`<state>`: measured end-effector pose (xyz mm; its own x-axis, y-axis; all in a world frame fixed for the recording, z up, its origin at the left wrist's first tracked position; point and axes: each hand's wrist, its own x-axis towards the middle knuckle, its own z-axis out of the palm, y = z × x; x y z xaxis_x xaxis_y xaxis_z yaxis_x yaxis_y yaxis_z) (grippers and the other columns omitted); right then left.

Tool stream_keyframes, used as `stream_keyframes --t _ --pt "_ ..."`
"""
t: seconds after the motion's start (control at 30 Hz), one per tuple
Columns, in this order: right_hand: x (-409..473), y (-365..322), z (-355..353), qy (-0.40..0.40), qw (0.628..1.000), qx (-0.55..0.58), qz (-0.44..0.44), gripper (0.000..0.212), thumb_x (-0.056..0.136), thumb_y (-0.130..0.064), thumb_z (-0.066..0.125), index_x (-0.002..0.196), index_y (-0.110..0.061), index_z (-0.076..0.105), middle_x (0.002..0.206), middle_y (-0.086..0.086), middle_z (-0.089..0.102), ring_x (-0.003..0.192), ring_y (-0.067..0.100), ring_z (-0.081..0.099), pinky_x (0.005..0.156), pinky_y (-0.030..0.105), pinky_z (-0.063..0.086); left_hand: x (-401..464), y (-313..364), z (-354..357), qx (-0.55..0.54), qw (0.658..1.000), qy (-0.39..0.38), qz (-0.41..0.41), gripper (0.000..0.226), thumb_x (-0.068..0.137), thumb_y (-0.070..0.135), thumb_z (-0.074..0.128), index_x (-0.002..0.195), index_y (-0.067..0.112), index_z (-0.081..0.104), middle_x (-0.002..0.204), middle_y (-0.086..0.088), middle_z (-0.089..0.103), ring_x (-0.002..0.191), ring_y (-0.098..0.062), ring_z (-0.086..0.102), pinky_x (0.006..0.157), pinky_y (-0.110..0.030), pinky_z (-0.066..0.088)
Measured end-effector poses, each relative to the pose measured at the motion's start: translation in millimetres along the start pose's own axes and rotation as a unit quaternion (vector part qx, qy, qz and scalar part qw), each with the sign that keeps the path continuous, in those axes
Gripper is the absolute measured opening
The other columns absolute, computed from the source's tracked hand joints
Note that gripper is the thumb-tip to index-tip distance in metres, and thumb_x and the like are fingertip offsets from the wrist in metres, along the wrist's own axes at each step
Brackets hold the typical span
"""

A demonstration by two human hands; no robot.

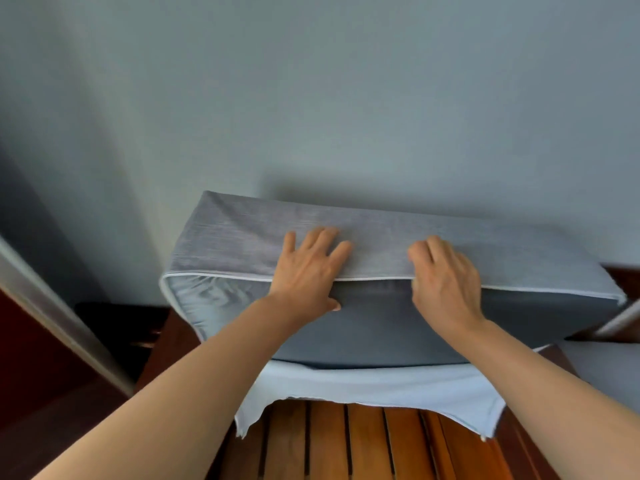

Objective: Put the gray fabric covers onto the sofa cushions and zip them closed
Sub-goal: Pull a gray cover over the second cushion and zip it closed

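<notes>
A large sofa cushion in a gray fabric cover (221, 237) with white piping stands on its long edge against the wall, on a slatted wooden sofa frame (346, 441). My left hand (308, 268) lies flat on the cushion's top face, fingers spread, thumb down over the front face. My right hand (446, 278) rests on the top edge to the right, fingers curled over the piping. A loose pale blue fabric (381, 386) lies under the cushion, hanging over the slats. No zipper is visible.
A blue-gray wall (311, 98) stands right behind the cushion. Another gray cushion (602, 362) lies at the right. A dark wooden armrest (166, 337) is at the left, with a dark red floor (41, 393) beyond.
</notes>
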<state>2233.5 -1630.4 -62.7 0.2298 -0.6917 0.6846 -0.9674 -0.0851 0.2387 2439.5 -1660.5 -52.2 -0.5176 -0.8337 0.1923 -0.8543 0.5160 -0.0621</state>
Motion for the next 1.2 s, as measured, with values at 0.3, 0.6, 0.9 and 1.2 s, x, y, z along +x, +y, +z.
stream_keyframes --t 0.3,0.6,0.9,1.2 --pt "-49 113 -1 -0.089 0.995 0.033 0.023 0.039 0.034 0.01 0.076 0.056 -0.009 0.05 0.048 0.007 0.046 0.037 0.026 0.047 0.04 0.021 0.023 58 116 5 0.0 1.0 -0.013 -0.012 0.074 0.076 0.041 0.072 0.137 0.029 0.031 0.15 0.002 0.022 0.135 -0.022 0.027 0.093 -0.04 0.039" --pt "-56 156 13 0.03 0.995 0.094 -0.008 0.022 0.054 0.01 0.048 0.059 -0.012 0.046 0.053 0.004 0.039 0.039 0.019 0.033 0.044 0.022 0.015 83 166 -2 0.074 0.996 -0.043 -0.028 0.08 0.07 0.049 0.074 0.133 0.028 0.03 0.147 -0.001 0.027 0.128 -0.025 0.035 0.099 -0.039 0.032" --pt "-98 283 17 -0.035 0.99 -0.014 0.138 0.017 0.058 -0.012 0.06 0.072 -0.008 0.051 0.066 0.009 0.049 0.047 0.027 0.049 0.043 0.023 0.02 153 303 11 0.036 0.998 -0.009 0.051 0.083 0.072 0.051 0.072 0.136 0.023 0.027 0.148 -0.005 0.023 0.133 -0.026 0.026 0.103 -0.044 0.028" --pt "-135 297 30 0.016 0.996 -0.004 0.087 0.026 0.076 -0.009 0.043 0.051 -0.015 0.044 0.045 0.001 0.039 0.035 0.019 0.039 0.041 0.021 0.02 172 336 25 0.024 0.999 0.022 0.041 0.06 0.077 0.022 0.071 0.122 0.028 0.032 0.138 -0.002 0.028 0.128 -0.028 0.029 0.087 -0.044 0.041"
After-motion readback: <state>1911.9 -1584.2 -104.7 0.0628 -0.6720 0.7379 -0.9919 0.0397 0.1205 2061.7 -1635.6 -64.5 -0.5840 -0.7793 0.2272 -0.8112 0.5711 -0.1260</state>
